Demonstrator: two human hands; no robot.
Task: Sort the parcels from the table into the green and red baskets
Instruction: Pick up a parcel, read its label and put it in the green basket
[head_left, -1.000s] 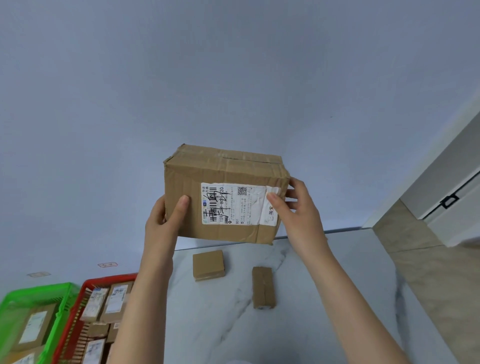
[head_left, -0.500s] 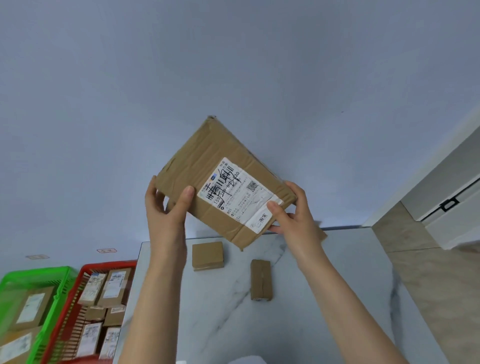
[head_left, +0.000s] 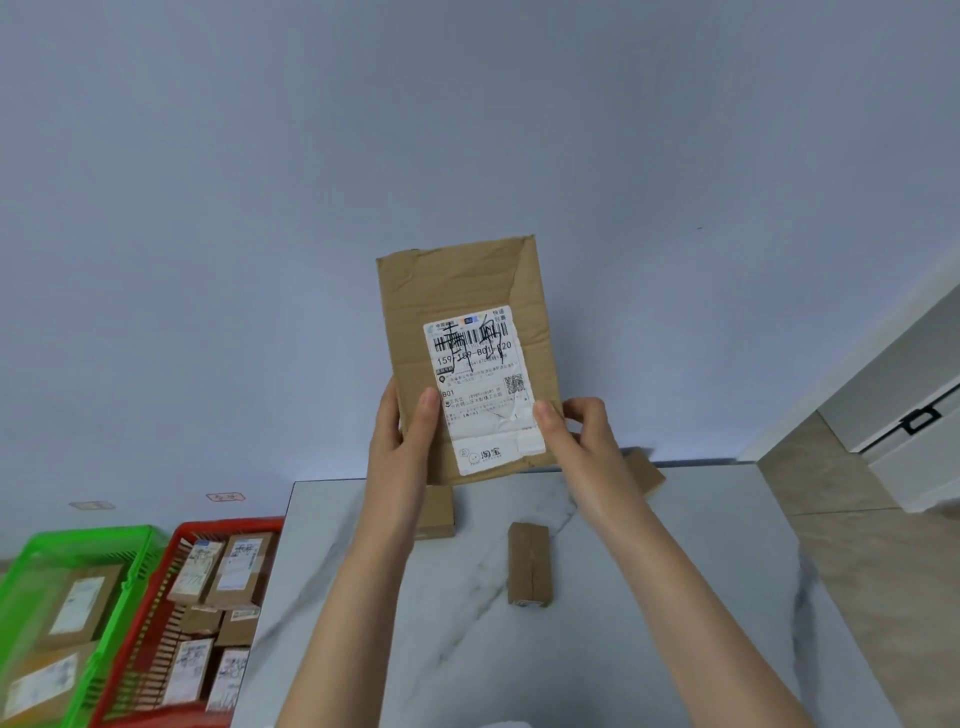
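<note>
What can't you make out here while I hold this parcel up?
Head view:
- held parcel label: fine print too small, barcode scribbled over.
- small box: mostly behind left hand.
- far box: mostly behind right hand.
- green basket: cut off by left edge.

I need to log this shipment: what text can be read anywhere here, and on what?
"159-159-B01-020", partly scribbled over: label on the held parcel.
"B01": same label.
"淘宝": same label, bottom.
Parcel labels in the red basket and green basket, wall stickers: too blurred.
</note>
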